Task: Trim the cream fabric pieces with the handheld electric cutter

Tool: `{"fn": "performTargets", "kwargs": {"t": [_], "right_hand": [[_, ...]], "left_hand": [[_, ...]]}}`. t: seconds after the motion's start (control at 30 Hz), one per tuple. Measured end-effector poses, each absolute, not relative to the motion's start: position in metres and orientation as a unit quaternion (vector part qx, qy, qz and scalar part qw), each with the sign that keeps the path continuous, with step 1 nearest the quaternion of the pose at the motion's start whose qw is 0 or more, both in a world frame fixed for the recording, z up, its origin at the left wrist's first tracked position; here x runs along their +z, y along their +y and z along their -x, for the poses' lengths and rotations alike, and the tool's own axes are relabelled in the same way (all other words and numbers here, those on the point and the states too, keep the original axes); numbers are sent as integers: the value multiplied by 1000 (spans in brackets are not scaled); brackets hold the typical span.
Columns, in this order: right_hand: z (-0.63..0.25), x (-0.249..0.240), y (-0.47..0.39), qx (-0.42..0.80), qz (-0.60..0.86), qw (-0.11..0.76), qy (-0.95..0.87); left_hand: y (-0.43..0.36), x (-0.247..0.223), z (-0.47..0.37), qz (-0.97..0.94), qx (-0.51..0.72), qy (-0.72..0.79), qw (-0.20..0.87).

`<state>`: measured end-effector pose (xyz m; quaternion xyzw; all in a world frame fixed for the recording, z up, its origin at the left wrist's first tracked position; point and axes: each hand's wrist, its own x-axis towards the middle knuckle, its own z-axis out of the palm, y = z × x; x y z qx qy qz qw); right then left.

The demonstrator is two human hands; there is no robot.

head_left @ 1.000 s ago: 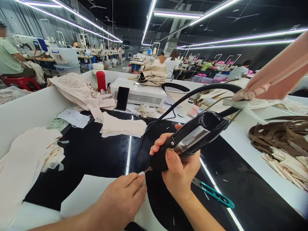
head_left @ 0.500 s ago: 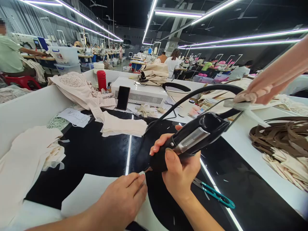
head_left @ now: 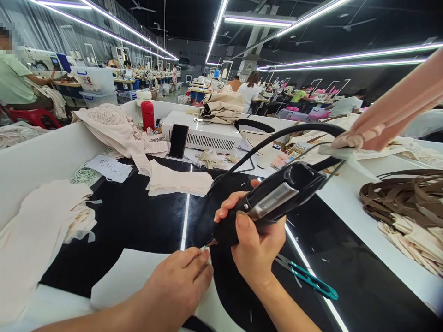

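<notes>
My right hand [head_left: 258, 244] is wrapped round a black corded hand tool [head_left: 273, 200] with a silver lever, its thumb on the near side. The tool tilts down to the left, and its thin coppery tip [head_left: 212, 242] meets the edge of a white fabric piece [head_left: 128, 272]. Beside that tip, my left hand [head_left: 183, 276] pinches the fabric edge between thumb and fingers. Part of the fabric is hidden under the left hand and forearm. Teal thread snips [head_left: 308, 279] lie on the black tabletop right of my right wrist.
Stacked cream fabric pieces [head_left: 180, 179] lie beyond my hands, and more fabric [head_left: 38, 230] is at left. A phone [head_left: 178, 140] leans on a white vented box [head_left: 204, 131]. Brown straps [head_left: 398, 193] lie at right. A pink cloth tie [head_left: 377, 124] hangs by the tool's cable.
The tool and my right hand have shifted slightly left. The tool's tip remains at the fabric edge, and my left hand keeps its pinch.
</notes>
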<state>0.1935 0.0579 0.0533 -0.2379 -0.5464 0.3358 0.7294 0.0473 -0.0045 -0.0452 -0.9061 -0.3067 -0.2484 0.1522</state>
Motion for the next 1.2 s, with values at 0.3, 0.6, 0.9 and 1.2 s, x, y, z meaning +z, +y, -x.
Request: {"fn": "performTargets", "kwargs": {"t": [0.3, 0.6, 0.9, 1.2], "right_hand": [[-190, 57, 54, 367, 210, 735, -530], [-188, 51, 56, 364, 208, 732, -537], [-188, 51, 55, 351, 218, 729, -545], [-190, 63, 54, 326, 252, 729, -547]], "left_hand": [[-3, -42, -47, 899, -273, -313, 141], [-3, -38, -50, 888, -289, -322, 152], [-1, -36, -50, 895, -271, -317, 158], [2, -21, -39, 918, -227, -302, 122]]}}
